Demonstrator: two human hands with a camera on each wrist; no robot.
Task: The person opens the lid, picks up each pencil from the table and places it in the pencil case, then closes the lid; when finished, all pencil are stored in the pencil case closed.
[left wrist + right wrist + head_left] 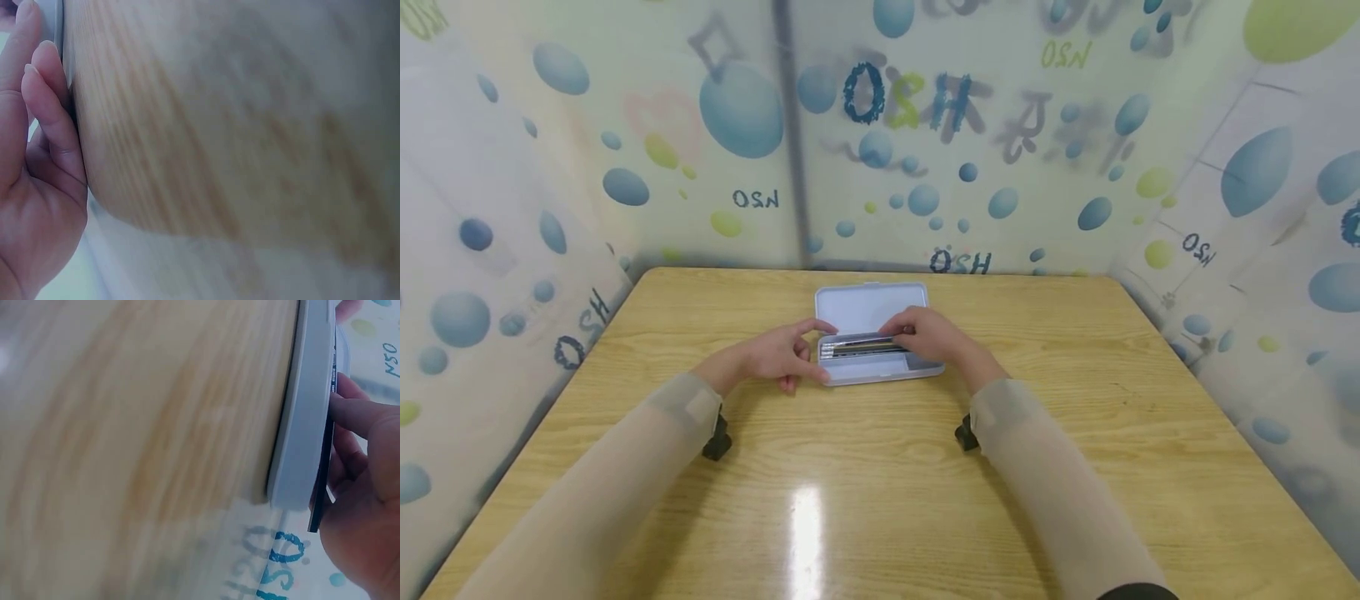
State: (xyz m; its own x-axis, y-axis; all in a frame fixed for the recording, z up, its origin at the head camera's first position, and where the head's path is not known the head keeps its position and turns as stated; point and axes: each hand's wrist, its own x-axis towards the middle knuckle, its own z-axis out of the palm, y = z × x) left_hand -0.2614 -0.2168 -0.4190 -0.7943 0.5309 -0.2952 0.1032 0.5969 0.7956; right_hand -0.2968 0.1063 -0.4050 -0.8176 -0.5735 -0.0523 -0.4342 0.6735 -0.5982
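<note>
A pale blue-grey pencil case (872, 371) lies on the table with its lid (868, 308) tipped back. Several slim pencils (857, 347) with pale ends at the left lie along its rear half. My left hand (778, 350) holds the case's left end, thumb at the front corner and index finger near the hinge side. My right hand (928, 333) pinches a dark pencil (322, 475) over the right part of the case. In the right wrist view this pencil's end sticks out past the case's end. The left wrist view shows the left hand's other fingers (53, 112) bent beside the case.
The wooden table (880, 467) stretches around the case on all sides. Behind and beside it hang pale walls (880, 208) printed with blue and green drops. A dark wrist device (718, 437) sits below the left wrist and a similar one (967, 433) below the right.
</note>
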